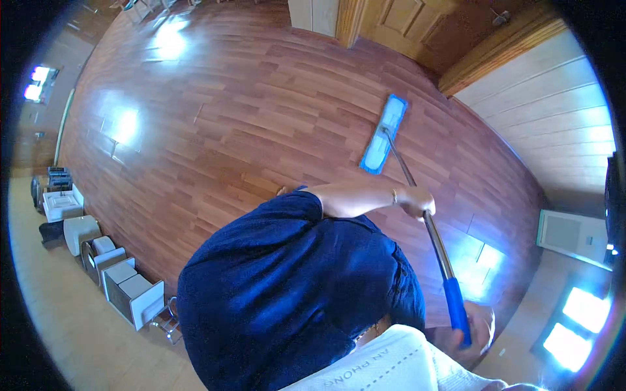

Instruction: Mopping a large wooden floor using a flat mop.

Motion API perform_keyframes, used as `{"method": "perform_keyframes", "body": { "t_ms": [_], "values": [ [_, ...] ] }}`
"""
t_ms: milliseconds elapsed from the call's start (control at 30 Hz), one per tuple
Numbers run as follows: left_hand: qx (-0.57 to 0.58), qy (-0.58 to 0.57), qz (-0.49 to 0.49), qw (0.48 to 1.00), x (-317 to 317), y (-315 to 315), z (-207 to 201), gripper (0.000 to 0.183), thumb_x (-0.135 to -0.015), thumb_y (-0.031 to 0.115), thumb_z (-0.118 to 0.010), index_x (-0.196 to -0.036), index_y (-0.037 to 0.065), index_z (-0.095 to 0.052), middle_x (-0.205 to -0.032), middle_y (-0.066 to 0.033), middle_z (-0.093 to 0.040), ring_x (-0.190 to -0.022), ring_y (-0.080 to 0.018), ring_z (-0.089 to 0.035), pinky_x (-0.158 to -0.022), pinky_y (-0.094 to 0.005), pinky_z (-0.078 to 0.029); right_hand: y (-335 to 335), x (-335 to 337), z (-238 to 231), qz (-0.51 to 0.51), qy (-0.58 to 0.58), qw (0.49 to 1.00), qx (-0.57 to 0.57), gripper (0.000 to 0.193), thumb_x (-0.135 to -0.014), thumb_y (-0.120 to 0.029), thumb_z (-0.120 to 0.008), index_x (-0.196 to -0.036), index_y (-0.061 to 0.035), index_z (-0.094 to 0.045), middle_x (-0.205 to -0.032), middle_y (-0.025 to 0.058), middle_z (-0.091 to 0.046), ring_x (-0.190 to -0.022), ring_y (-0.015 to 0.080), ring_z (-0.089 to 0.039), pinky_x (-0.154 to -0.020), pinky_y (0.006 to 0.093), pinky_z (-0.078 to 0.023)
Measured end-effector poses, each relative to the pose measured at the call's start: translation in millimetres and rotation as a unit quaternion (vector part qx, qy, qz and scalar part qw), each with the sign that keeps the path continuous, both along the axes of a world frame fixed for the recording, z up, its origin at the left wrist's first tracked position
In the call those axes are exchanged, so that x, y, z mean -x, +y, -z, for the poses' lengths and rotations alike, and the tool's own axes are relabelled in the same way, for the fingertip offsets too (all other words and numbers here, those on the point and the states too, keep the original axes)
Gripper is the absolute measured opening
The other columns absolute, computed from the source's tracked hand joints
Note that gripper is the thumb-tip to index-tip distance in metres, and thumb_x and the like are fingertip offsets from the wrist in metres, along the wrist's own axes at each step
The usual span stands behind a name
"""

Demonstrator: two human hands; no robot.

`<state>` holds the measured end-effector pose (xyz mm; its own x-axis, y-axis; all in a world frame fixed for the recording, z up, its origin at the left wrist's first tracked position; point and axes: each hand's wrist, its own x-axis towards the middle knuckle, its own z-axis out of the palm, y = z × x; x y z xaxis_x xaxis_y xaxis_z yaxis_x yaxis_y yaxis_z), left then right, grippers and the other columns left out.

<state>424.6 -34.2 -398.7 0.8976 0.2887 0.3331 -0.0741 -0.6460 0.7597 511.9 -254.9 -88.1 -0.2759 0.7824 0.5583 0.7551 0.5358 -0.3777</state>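
A flat mop with a blue fringed pad rests on the wood-look floor, ahead and to the right. Its metal pole slants back toward me and ends in a blue grip. Partway down the pole, my left hand is wrapped around the metal, the arm reaching across my dark blue shirt. Lower right, my right hand is closed around the end of the blue grip, slightly blurred. White cloth or paper with a stitched pattern covers part of the lower edge.
A wooden door with its frame stands at the far right, beside a white panelled wall. A pale cabinet-like box is at the right. Several chairs and boxy furniture pieces line the left wall. Glare spots shine on the floor.
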Motion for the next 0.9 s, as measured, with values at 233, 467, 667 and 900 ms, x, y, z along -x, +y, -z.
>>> {"method": "perform_keyframes", "body": {
  "t_ms": [233,467,667,900],
  "values": [
    [0.035,0.044,0.047,0.997,8,-41,-58,0.028,-0.069,0.034,-0.07,-0.069,0.007,-0.064,-0.069,-0.0162,-0.063,-0.069,-0.0374,-0.062,-0.065,-0.0493,-0.047,8,-18,4,0.052,0.0,0.956,-0.288,0.046,-0.1,-0.04,-0.034,-0.097,0.0023,-0.051,-0.071,0.0174,-0.058,-0.058,0.023,-0.054,-0.046,0.0327,-0.04],
    [0.04,0.046,-0.069,0.996,82,-10,-80,0.019,-0.066,0.027,-0.066,-0.066,0.008,-0.063,-0.067,-0.0142,-0.063,-0.066,-0.0383,-0.06,-0.06,-0.05,-0.045,87,5,9,-0.016,0.076,0.945,-0.317,0.046,-0.099,-0.04,-0.034,-0.094,0.0016,-0.052,-0.069,0.0165,-0.056,-0.054,0.0223,-0.052,-0.044,0.0319,-0.038],
    [0.069,0.069,-0.184,0.978,169,-21,-72,0.02,-0.066,0.027,-0.064,-0.062,0.008,-0.059,-0.064,-0.0135,-0.06,-0.064,-0.0375,-0.058,-0.057,-0.0493,-0.043,104,37,-12,-0.07,0.14,0.93,-0.332,0.046,-0.099,-0.04,-0.034,-0.091,0.001,-0.052,-0.068,0.0157,-0.055,-0.052,0.0217,-0.05,-0.042,0.0313,-0.036],
    [0.063,0.118,-0.324,0.937,362,-55,-40,0.018,-0.07,0.025,-0.062,-0.066,0.008,-0.064,-0.065,-0.0146,-0.061,-0.064,-0.0357,-0.059,-0.058,-0.0473,-0.043,114,205,31,-0.372,0.363,0.85,0.088,0.031,-0.09,-0.039,-0.052,-0.08,-0.0095,-0.051,-0.066,0.009,-0.053,-0.063,0.0206,-0.052,-0.084,0.0477,-0.041]
  ]
}}
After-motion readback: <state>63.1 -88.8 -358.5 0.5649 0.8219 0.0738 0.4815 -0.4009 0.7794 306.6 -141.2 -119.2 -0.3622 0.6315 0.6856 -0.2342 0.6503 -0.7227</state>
